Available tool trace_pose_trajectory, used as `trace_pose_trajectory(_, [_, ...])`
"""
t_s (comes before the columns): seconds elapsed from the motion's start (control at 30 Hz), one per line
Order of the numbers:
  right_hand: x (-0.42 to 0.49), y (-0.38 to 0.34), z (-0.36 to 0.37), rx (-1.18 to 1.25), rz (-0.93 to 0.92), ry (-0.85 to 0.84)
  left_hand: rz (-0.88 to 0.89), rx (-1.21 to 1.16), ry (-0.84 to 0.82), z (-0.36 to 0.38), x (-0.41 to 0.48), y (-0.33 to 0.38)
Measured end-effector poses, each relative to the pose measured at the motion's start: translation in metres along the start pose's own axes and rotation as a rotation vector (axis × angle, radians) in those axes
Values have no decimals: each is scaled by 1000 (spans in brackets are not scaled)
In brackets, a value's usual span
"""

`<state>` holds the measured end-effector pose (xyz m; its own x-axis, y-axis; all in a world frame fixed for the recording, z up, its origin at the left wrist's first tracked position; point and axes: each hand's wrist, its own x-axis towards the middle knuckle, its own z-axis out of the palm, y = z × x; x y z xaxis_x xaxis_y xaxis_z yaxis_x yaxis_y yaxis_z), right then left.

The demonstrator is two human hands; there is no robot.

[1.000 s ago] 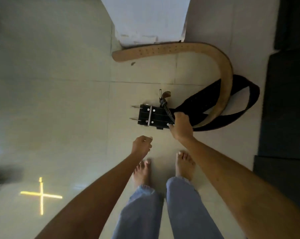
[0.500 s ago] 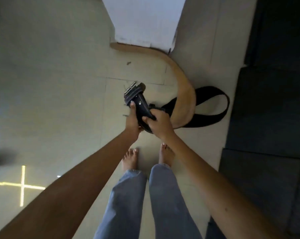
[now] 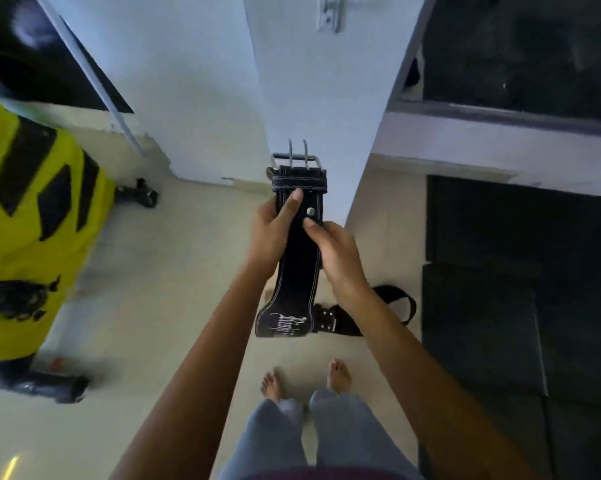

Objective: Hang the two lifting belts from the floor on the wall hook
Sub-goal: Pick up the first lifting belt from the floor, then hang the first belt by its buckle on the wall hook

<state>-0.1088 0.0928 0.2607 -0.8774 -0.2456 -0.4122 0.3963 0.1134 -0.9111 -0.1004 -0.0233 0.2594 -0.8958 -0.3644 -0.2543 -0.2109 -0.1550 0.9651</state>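
Straight ahead at twelve o'clock, I am holding the black lifting belt (image 3: 297, 258) up in front of the white wall corner (image 3: 323, 98), buckle end uppermost. My left hand (image 3: 269, 233) is clamping its left edge, thumb pressed on the face just below the buckle (image 3: 296, 159); my right hand (image 3: 333, 251) is closing on the right edge, thumb beside a rivet. Both sets of fingers are gripping this belt and nothing else. The wide printed section is hanging between my forearms, clear of the floor (image 3: 160, 323).

At about five o'clock of the held belt, a second black belt (image 3: 368, 317) is lying on the floor, partly hidden behind my right wrist. A metal wall hook (image 3: 330, 13) is showing at twelve o'clock, near the top edge.

Assessment: the belt is appearing thick, stitched and stiff, holding its shape rather than draping, and I am judging it moderately heavy, with the steel buckle adding weight at the top. Its face is looking matt, unlikely to slip. I am rating the narrow strap just under the buckle as the sound hold, leaving the buckle frame free for the hook.
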Motion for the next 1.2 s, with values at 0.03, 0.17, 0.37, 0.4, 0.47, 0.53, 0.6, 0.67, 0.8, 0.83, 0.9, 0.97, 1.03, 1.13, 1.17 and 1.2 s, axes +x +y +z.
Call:
trace_pose_trajectory(0.03, [-9,-21,3,26,-35,7,32,8,-4,-2,-9,20])
trace_pose_trajectory(0.17, [-28,-95,11,3,-209,19,168,6,11,-10,-38,81])
trace_pose_trajectory(0.37, [-55,-121,19,-43,-421,-164,386,-1,104,-24,-58,145])
trace_pose_trajectory(0.4, [-58,-108,20,-69,-419,-213,410,-7,121,-27,-59,154])
trace_pose_trajectory(0.47, [-66,-75,19,-168,-388,-285,456,-22,132,-30,-61,169])
trace_pose_trajectory(0.53, [-71,-51,16,-247,-340,-318,479,-41,121,-33,-64,179])
trace_pose_trajectory(0.6, [-72,-49,12,-269,-320,-337,489,-56,107,-33,-65,185])
trace_pose_trajectory(0.67, [-73,-74,10,-200,-345,-346,498,-62,104,-31,-66,187])
trace_pose_trajectory(0.8, [-75,-168,9,-85,-570,-179,535,-58,60,-21,-71,190])
trace_pose_trajectory(0.83, [-75,-190,8,-85,-604,-138,552,-57,43,-18,-73,190])
trace_pose_trajectory(0.9, [-72,-220,5,-121,-631,-114,585,-58,43,-13,-77,192])
trace_pose_trajectory(0.97, [-69,-227,2,-151,-630,-161,601,-73,73,-12,-77,197])
trace_pose_trajectory(1.03, [-67,-210,1,-150,-612,-223,610,-79,106,-13,-77,203])
trace_pose_trajectory(1.13, [-62,-141,-2,-199,-499,-309,594,-82,138,-15,-77,209])
trace_pose_trajectory(1.17, [-61,-113,-5,-284,-470,-306,588,-77,136,-16,-78,209])
trace_pose_trajectory(1.2, [-63,-88,-9,-369,-452,-307,582,-73,129,-17,-80,209])
